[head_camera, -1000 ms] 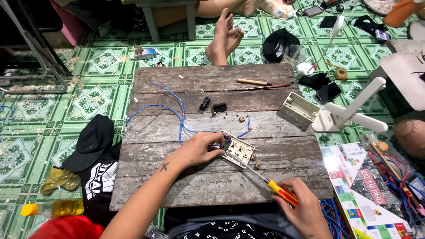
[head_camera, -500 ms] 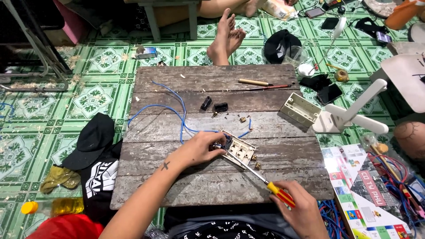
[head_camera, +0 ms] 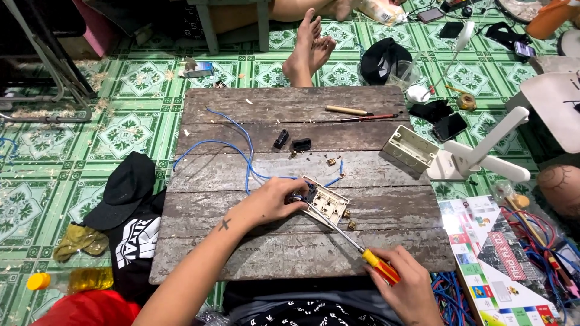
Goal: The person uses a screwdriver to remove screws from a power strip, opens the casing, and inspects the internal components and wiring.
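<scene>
Blue wire [head_camera: 241, 151] crosses board [head_camera: 254, 265]; near planks seemingly bare.

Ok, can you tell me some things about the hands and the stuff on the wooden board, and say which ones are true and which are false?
1. The right hand holds a screwdriver with a red and yellow handle. True.
2. The left hand lies flat on the green floor. False: it grips the beige switch plate on the wooden board.
3. Blue wire runs across the board. True.
4. The beige box sits under the left hand. False: it sits apart, near the board's far right edge.
</scene>
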